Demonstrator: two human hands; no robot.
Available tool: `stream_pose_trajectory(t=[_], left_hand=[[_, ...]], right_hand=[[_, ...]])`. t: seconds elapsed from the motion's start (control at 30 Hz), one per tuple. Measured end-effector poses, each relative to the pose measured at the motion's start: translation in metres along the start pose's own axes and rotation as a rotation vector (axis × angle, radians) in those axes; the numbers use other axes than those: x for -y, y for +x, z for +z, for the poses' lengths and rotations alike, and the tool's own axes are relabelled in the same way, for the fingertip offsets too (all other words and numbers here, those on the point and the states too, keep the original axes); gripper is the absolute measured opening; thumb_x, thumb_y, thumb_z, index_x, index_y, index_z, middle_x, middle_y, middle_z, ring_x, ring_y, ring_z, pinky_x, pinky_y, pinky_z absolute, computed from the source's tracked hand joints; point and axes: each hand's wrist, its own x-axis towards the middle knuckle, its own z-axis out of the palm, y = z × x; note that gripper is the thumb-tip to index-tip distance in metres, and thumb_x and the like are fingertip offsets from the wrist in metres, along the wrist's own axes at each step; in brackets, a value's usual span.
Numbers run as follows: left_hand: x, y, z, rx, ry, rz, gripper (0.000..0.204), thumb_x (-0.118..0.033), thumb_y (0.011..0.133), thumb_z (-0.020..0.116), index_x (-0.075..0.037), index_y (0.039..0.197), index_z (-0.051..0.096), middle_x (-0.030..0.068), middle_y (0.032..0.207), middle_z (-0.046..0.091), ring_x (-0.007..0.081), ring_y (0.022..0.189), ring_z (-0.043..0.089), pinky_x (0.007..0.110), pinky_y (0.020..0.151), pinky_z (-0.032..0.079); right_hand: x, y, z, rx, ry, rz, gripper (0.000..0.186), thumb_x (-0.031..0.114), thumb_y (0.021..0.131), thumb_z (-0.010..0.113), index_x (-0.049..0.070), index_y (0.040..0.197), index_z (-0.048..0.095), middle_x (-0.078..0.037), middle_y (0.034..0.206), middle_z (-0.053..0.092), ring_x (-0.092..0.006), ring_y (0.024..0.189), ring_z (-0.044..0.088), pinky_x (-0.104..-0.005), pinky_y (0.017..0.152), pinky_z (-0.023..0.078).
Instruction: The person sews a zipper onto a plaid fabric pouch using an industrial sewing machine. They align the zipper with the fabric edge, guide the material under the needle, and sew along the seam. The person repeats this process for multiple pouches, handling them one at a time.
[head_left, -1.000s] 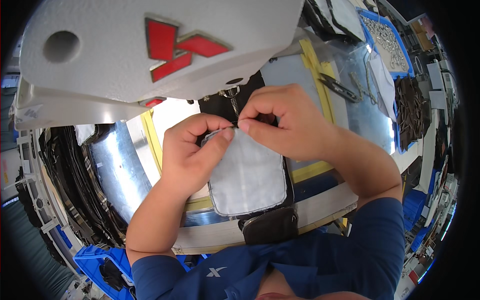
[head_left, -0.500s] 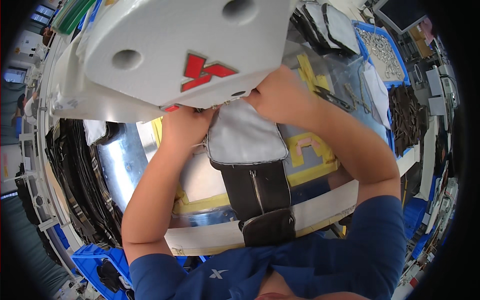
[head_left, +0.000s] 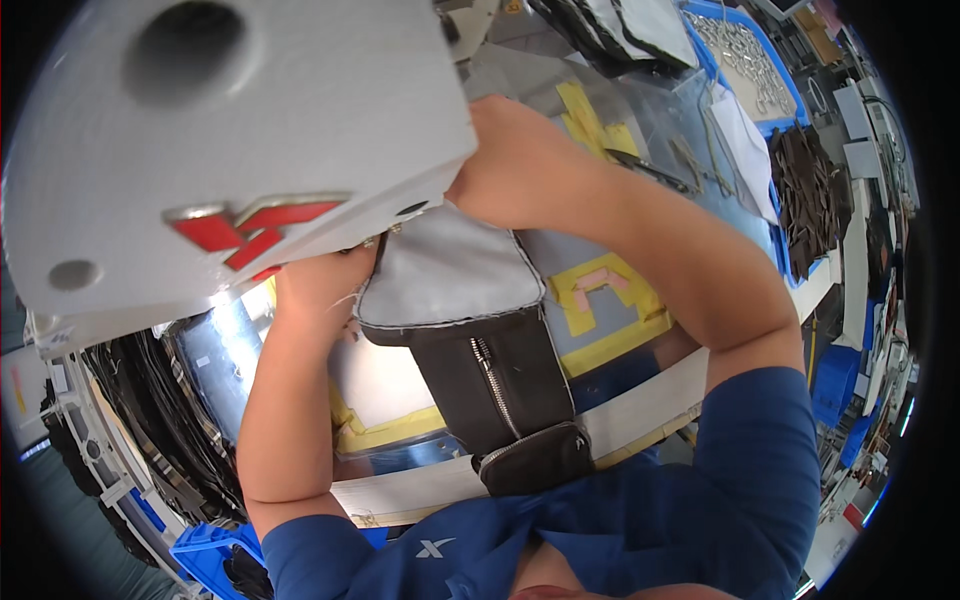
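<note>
A black fabric bag piece [head_left: 440, 375] stretches from under the sewing machine head [head_left: 300, 120] down to my chest. Its far part shows a light grey lining [head_left: 450, 280] with a stitched, frayed edge, and a metal zipper [head_left: 492, 385] runs along its black part. My left hand [head_left: 325, 285] is closed at the lining's left edge, its fingertips partly behind the machine. On the other side, my right hand [head_left: 515, 165] has its fingers curled at the far right edge of the piece. The needle area is hidden by the machine head. A small zipped black pouch [head_left: 535, 458] hangs at the near end.
Yellow tape [head_left: 610, 345] marks the worktable around the piece. Black tweezers or snips [head_left: 650, 170] lie to the right, near a blue tray of metal hardware [head_left: 745, 65] and a pile of brown strips [head_left: 805, 200]. Stacked dark fabric pieces [head_left: 155, 420] lie at left.
The view has shifted, with the machine head now larger and further left. Both hands still stay at the far edges of the bag piece, which looks slightly turned.
</note>
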Motion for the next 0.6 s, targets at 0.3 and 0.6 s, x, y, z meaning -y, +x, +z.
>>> stream_pose_trajectory(t=[0.3, 0.6], left_hand=[[0.023, 0.01, 0.008, -0.142, 0.011, 0.342, 0.025, -0.007, 0.083, 0.091, 0.0, 0.105, 0.081, 0.0109, 0.098, 0.082, 0.0235, 0.086, 0.078, 0.036, 0.08, 0.06], [0.015, 0.009, 0.008, -0.14, 0.008, 0.251, 0.027, -0.009, 0.083, 0.092, 0.0, 0.106, 0.081, 0.0112, 0.098, 0.082, 0.0238, 0.087, 0.078, 0.037, 0.08, 0.061]], right_hand=[[0.003, 0.008, -0.008, 0.148, -0.038, 0.096, 0.027, 0.023, 0.088, 0.07, -0.001, 0.094, 0.081, -0.023, 0.097, 0.078, -0.0443, 0.1, 0.075, -0.0529, 0.084, 0.062], [0.01, 0.009, -0.012, 0.176, -0.052, 0.164, 0.027, 0.021, 0.088, 0.071, 0.0, 0.102, 0.081, -0.023, 0.106, 0.078, -0.0435, 0.106, 0.075, -0.0517, 0.088, 0.062]])
